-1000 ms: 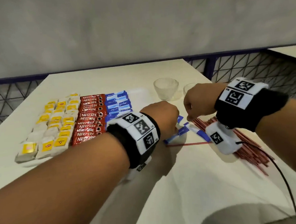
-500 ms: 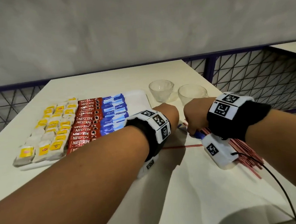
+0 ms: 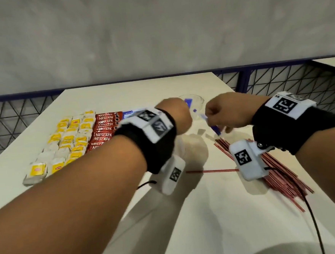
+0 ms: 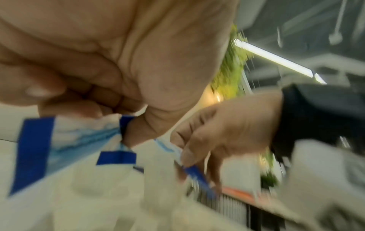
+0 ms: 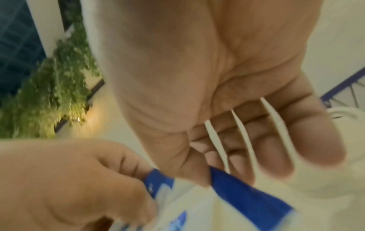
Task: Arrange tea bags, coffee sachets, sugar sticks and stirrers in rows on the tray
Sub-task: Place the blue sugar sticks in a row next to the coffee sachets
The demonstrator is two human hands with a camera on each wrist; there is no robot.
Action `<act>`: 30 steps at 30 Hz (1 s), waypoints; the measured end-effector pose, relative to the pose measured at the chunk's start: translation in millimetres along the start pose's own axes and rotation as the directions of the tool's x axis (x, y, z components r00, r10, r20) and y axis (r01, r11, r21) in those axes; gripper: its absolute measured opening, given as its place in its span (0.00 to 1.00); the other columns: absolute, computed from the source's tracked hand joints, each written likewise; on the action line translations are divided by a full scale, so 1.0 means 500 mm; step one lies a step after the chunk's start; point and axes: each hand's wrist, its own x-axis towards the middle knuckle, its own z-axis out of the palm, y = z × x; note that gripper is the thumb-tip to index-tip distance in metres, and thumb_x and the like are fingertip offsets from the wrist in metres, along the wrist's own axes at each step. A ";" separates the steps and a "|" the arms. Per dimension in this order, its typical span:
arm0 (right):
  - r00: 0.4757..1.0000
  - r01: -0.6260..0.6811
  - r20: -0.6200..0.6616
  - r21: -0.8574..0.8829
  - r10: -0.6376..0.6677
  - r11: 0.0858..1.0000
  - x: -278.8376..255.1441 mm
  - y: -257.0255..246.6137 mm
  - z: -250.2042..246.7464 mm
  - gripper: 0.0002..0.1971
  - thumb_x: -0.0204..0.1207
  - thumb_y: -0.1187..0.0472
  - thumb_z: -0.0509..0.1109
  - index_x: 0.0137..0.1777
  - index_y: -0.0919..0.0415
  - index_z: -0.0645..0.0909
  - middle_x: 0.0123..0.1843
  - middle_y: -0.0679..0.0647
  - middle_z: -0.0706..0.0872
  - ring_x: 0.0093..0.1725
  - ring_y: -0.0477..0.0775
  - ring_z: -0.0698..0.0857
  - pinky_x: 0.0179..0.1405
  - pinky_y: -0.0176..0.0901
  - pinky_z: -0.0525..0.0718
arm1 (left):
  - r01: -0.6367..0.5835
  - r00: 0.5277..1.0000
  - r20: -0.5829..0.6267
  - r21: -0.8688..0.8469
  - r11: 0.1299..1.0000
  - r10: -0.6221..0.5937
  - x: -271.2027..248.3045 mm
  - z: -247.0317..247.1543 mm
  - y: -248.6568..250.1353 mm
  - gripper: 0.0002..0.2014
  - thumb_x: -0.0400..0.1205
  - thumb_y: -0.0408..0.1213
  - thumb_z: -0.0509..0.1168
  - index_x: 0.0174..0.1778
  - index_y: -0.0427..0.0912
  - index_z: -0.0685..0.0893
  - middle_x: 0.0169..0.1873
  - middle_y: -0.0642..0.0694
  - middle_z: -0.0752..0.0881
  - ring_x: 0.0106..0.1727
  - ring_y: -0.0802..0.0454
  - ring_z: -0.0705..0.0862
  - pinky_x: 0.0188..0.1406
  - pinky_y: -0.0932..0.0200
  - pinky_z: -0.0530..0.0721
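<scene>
My left hand point(image 3: 176, 116) is raised over the tray's right part, and in the left wrist view its fingers point(image 4: 110, 118) pinch a small bunch of blue-and-white sugar sticks point(image 4: 79, 137). Close to its right, my right hand point(image 3: 219, 117) pinches one more sugar stick point(image 3: 212, 123) by its blue end point(image 5: 247, 195). Rows of yellow tea bags point(image 3: 68, 141), red coffee sachets point(image 3: 105, 129) and blue sugar sticks point(image 3: 128, 113) lie on the tray, which my left arm mostly hides. Red stirrers point(image 3: 274, 171) are piled on the table under my right wrist.
One red stirrer point(image 3: 211, 171) lies alone on the white table point(image 3: 209, 223) between my arms. A glass cup point(image 3: 196, 102) stands just behind my hands. A dark mesh railing point(image 3: 298, 82) runs along the far and right table edges.
Both hands have lifted off the table near the stirrers and moved up and away, taking the loose sugar sticks with them. The lone stirrer stays where it was.
</scene>
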 end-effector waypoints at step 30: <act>0.899 0.434 0.095 -0.334 -0.428 0.837 0.139 -0.272 0.151 0.06 0.75 0.54 0.74 0.49 0.50 0.88 0.41 0.41 0.84 0.48 0.46 0.81 0.43 0.36 0.76 | 0.016 0.889 -0.254 -0.815 0.579 -0.381 -0.118 0.050 -0.378 0.21 0.82 0.51 0.66 0.48 0.31 0.82 0.34 0.33 0.80 0.33 0.45 0.77 0.35 0.49 0.76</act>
